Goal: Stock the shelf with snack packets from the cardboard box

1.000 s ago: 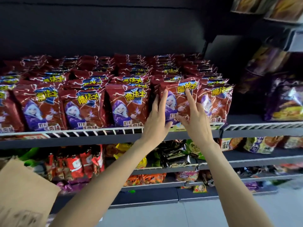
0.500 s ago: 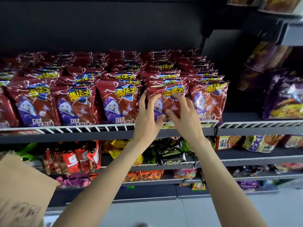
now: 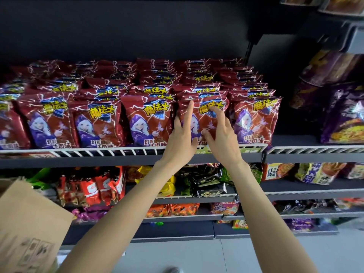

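Rows of dark red snack packets with a purple-robed figure fill the upper shelf (image 3: 126,160) behind a white wire rail. Both my hands rest on the front packet (image 3: 208,115) of the fourth row from the left. My left hand (image 3: 181,134) lies flat against its left edge, fingers straight and pointing up. My right hand (image 3: 220,133) presses its front with spread fingers, the thumb touching the lower part. The packet stands upright between its neighbours. A flap of the cardboard box (image 3: 27,219) shows at the lower left; its inside is hidden.
Lower shelves (image 3: 197,198) hold mixed red, yellow, black and orange packets. A neighbouring shelf bay on the right carries purple noodle bags (image 3: 346,119). The dark back wall rises above the red packets. Grey floor (image 3: 197,259) lies below.
My hands have slid up the front packet, pushing it back and upright into its row. The view has shifted slightly, with the shelf sitting a little lower in frame.
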The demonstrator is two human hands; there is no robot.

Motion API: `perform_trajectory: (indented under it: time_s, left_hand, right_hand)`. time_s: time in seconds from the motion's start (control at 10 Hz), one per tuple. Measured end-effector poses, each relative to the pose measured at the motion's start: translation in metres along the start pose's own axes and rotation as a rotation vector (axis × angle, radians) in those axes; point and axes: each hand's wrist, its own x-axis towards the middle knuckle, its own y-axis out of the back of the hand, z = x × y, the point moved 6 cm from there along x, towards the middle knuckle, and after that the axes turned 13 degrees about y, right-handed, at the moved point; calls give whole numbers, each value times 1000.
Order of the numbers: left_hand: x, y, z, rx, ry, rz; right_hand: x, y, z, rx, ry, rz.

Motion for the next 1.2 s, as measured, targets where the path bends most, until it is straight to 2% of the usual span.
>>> perform_trajectory:
  time_s: [0.1, 0.2, 0.3, 0.4, 0.5, 0.7, 0.9, 1.0, 1.1, 1.2]
  left_hand:
    - [-5, 12, 2, 163, -14, 27]
    - [-11, 37, 6, 243, -80, 207]
    - [-14, 57, 11, 219, -181, 412]
    - [-3, 42, 15, 365, -323, 430]
    - [13, 14, 14, 520, -380, 275]
    - [36, -1, 11, 585, -470, 167]
    - [32, 1, 14, 666, -415, 128]
    - [26, 4, 17, 647, -371, 132]
    - [20, 10, 21, 568, -367, 135]
    - [16, 20, 27, 474, -338, 172]
  right_hand:
    - [-8, 20, 1, -105, 21, 106]
    - [-27, 64, 18, -318, 20, 378]
    - [-33, 83, 54, -358, -97, 374]
    - [-28, 77, 79, -208, -221, 200]
    - [-24, 69, 79, -134, -243, 157]
    - [-19, 61, 78, -147, -246, 159]
    - [-21, 61, 73, -258, -239, 98]
    - [-24, 70, 54, -337, -123, 191]
    - [-21, 78, 32, -335, 72, 290]
    - [-11, 84, 7, -340, 207, 324]
